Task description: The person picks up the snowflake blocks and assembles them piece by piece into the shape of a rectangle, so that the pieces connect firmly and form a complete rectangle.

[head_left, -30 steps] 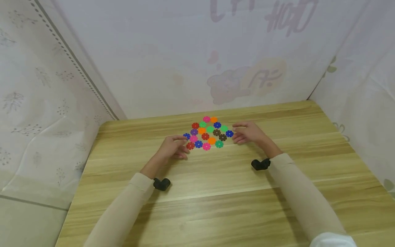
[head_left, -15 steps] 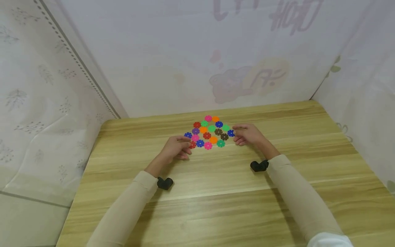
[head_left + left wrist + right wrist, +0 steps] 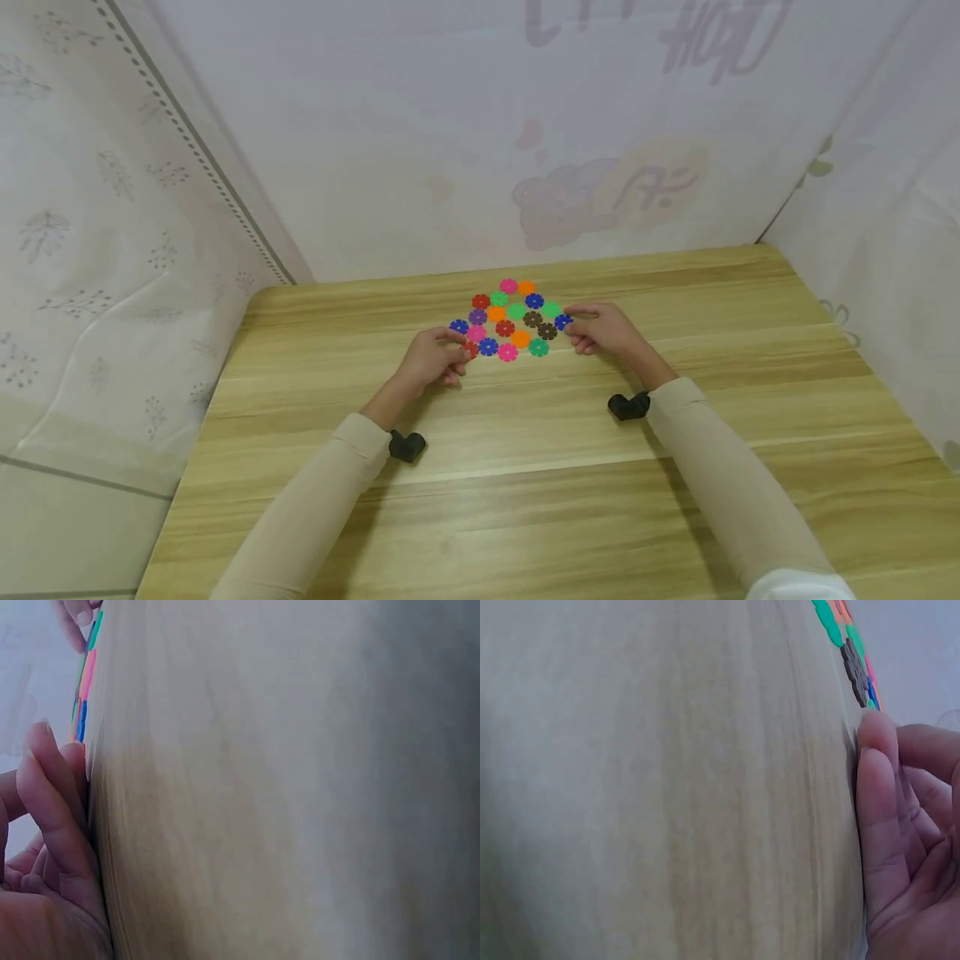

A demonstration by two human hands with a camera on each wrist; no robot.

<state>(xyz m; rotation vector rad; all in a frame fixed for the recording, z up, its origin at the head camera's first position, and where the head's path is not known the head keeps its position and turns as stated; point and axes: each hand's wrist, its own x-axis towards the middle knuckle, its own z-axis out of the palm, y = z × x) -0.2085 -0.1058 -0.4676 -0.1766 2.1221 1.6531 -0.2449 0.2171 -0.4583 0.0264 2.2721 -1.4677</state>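
Faint purple letters [image 3: 678,48] on the pale back wall [image 3: 375,150] run off the top edge, some of them cut through; one group seems to start with an H, but I cannot read the words for certain. Lower down, a washed-out pink bear figure [image 3: 558,208] sits beside a cream patch [image 3: 652,171] with a few strokes I cannot make out. The flower-shaped discs [image 3: 505,328], in red, pink, orange, green, blue, purple and brown, lie flat in a close cluster toward the far edge of the table, between the two hands. The left hand [image 3: 432,358] partly covers a red disc [image 3: 473,348] at the cluster's near left corner; the right hand [image 3: 609,327] has its fingertips at a blue disc [image 3: 561,321] on the right edge. The fingers of both are bent and close together, but I cannot tell whether either hand pinches its disc or only touches it. Both wrist views show the discs edge-on and partly hidden behind fingers. The table [image 3: 480,508] has yellowish wood grain; a sprig-printed cloth [image 3: 112,242] hangs at left and a pale leaf-patterned one [image 3: 892,275] at right.
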